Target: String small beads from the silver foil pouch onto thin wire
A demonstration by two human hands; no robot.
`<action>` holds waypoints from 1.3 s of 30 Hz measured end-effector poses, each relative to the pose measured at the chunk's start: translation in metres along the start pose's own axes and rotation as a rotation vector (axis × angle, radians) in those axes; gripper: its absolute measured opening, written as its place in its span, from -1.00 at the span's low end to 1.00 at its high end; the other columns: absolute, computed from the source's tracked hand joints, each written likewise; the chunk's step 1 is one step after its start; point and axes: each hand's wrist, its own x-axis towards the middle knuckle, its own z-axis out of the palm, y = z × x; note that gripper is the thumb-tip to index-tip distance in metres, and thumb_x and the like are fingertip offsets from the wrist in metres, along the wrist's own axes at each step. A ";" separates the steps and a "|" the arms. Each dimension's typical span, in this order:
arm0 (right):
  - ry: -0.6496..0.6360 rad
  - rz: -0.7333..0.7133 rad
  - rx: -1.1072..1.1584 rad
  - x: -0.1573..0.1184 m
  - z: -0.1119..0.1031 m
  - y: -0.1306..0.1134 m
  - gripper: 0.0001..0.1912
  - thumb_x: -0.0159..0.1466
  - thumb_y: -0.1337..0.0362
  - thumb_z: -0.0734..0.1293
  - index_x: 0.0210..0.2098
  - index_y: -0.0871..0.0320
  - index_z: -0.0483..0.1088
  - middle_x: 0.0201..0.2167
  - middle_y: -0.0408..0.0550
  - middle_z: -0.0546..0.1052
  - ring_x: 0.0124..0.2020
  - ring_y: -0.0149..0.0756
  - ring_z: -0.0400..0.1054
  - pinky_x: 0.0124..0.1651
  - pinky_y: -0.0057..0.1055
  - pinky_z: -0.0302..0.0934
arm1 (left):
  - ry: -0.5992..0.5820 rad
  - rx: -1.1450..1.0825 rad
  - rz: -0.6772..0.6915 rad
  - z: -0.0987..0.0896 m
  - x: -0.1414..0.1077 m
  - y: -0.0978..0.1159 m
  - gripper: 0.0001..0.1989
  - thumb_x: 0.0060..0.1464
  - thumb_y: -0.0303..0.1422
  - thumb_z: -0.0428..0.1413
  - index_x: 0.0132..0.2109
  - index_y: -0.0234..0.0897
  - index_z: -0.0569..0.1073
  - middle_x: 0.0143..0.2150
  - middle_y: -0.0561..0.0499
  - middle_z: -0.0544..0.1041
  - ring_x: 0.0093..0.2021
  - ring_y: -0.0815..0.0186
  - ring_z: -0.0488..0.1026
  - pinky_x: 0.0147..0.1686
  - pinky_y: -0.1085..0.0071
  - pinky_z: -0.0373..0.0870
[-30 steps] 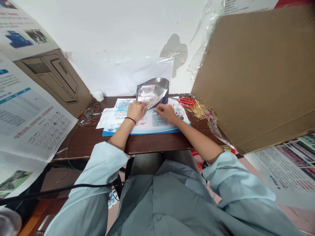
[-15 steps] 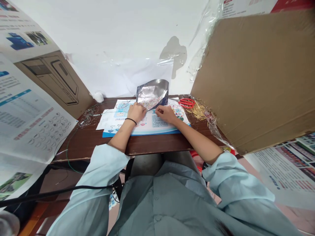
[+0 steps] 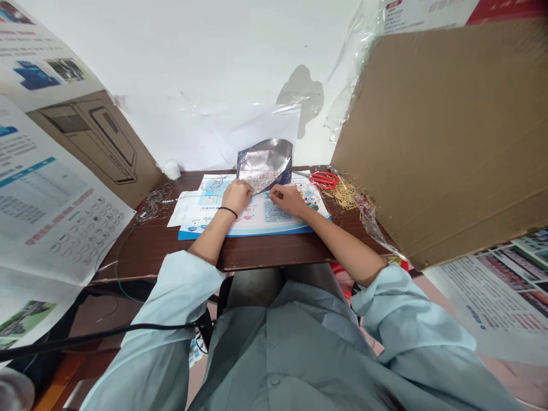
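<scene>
My left hand [image 3: 237,197], with a dark band on its wrist, is closed at the front left of a silver-lined pouch [image 3: 262,161]. What its fingertips hold is too small to tell. Small mixed-colour beads [image 3: 264,181] lie in the pouch's open mouth. My right hand [image 3: 287,200] is closed in a pinch just right of the pouch's front edge; whatever it pinches is hidden. A thin thread with a few pale beads [image 3: 169,200] runs from the left toward my left hand. Both hands are above a printed sheet [image 3: 274,228].
Red-handled scissors [image 3: 324,180] lie right of the pouch, beside a pile of thin golden sticks [image 3: 345,193]. Loose colourful pieces [image 3: 311,197] sit behind my right wrist. A tangle of clear thread [image 3: 150,204] is at the left. Cardboard panels [image 3: 445,131] flank the brown table [image 3: 265,254].
Both hands stay almost in place, with only slight finger movement at the pouch's front edge. The view has shifted very slightly.
</scene>
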 end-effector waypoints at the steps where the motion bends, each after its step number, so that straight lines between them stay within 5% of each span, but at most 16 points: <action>1: 0.000 -0.001 0.001 0.000 0.000 0.000 -0.87 0.23 0.27 0.25 -0.39 0.14 0.42 -0.60 -0.24 0.38 -0.51 -0.41 0.20 -0.35 -0.48 0.04 | 0.016 -0.015 -0.004 0.000 0.000 0.000 -0.72 0.09 -0.50 0.00 -0.29 -0.27 0.64 -0.14 -0.20 0.61 -0.01 0.00 0.40 0.04 0.16 0.33; 6: 0.003 -0.011 0.006 0.000 0.001 0.001 -0.86 0.23 0.27 0.25 -0.39 0.13 0.42 -0.60 -0.24 0.37 -0.52 -0.41 0.20 -0.35 -0.48 0.04 | 0.149 -0.157 -0.060 -0.001 -0.001 0.002 -0.76 0.14 -0.44 0.02 -0.27 -0.24 0.61 -0.14 -0.15 0.60 -0.02 0.06 0.42 0.05 0.18 0.33; 9: 0.012 -0.008 -0.006 0.000 0.002 0.001 -0.85 0.25 0.27 0.25 -0.38 0.14 0.44 -0.59 -0.23 0.38 -0.51 -0.41 0.21 -0.34 -0.48 0.04 | 0.222 -0.442 -0.184 0.000 0.000 0.007 -0.84 0.12 -0.41 0.09 -0.28 -0.27 0.59 -0.29 -0.09 0.59 -0.22 0.18 0.48 -0.06 0.24 0.38; 14: 0.090 0.003 -0.066 0.001 -0.003 -0.001 -0.82 0.29 0.27 0.25 -0.32 0.15 0.50 -0.47 -0.15 0.51 -0.43 -0.36 0.31 -0.30 -0.45 0.06 | 0.027 -1.193 -0.431 0.009 -0.005 0.024 -0.94 0.07 -0.42 0.19 -0.29 -0.31 0.56 -0.36 -0.03 0.60 -0.38 0.37 0.48 -0.33 0.45 0.38; 17: 0.102 0.000 -0.118 0.001 -0.008 -0.004 -0.79 0.31 0.28 0.24 -0.26 0.14 0.53 -0.38 -0.11 0.57 -0.36 -0.32 0.35 -0.24 -0.43 0.10 | -0.098 -1.420 -0.527 0.014 -0.008 0.032 -0.96 0.02 -0.51 0.24 -0.32 -0.33 0.56 -0.33 -0.05 0.61 -0.38 0.43 0.48 -0.31 0.48 0.40; 25: 0.145 -0.002 -0.177 0.000 -0.005 -0.005 -0.74 0.35 0.27 0.24 -0.13 0.10 0.56 -0.31 -0.07 0.61 -0.27 -0.27 0.42 -0.14 -0.40 0.17 | -0.130 -1.586 -0.601 0.015 -0.007 0.035 -0.86 0.07 -0.66 0.17 -0.34 -0.38 0.55 -0.36 -0.05 0.61 -0.40 0.48 0.49 -0.31 0.56 0.44; 39: 0.193 -0.045 -0.170 0.001 -0.004 -0.003 -0.82 0.33 0.28 0.28 -0.24 0.13 0.55 -0.43 -0.10 0.53 -0.35 -0.29 0.36 -0.23 -0.40 0.13 | -0.137 -1.669 -0.614 0.014 -0.006 0.033 -0.85 0.05 -0.69 0.18 -0.27 -0.43 0.56 -0.36 -0.07 0.62 -0.41 0.48 0.51 -0.41 0.62 0.42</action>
